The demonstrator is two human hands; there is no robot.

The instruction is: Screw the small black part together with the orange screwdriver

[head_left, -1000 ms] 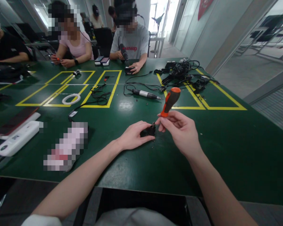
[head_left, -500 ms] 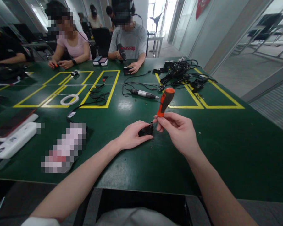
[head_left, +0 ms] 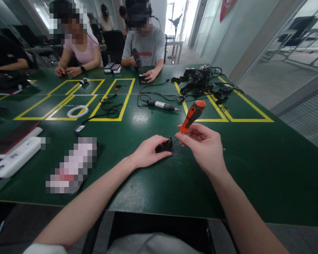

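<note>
My left hand (head_left: pixel 149 152) is closed around a small black part (head_left: pixel 166 145) on the green table, thumb on the near side and fingers on the far side. A short metal cylinder (head_left: pixel 170 139) stands up from that part. Just to the right, my right hand (head_left: pixel 202 143) pinches a screwdriver (head_left: pixel 193 115) with an orange and dark grey handle. The handle points up and leans right. Its thin shaft runs down to the left toward the black part; I cannot tell whether the tip touches it.
Beyond my hands lies a black and silver pen-shaped power tool (head_left: pixel 163 105) with a cord. Tangled black cables (head_left: pixel 201 83) pile up at the back right. A white ring (head_left: pixel 77 112), a power strip (head_left: pixel 17 157) and a blurred pink item (head_left: pixel 73 165) lie left. Co-workers sit opposite.
My right hand has moved slightly right, and the screwdriver has tilted further right, away from the metal cylinder, whose top now shows. My left hand has stayed in place.
</note>
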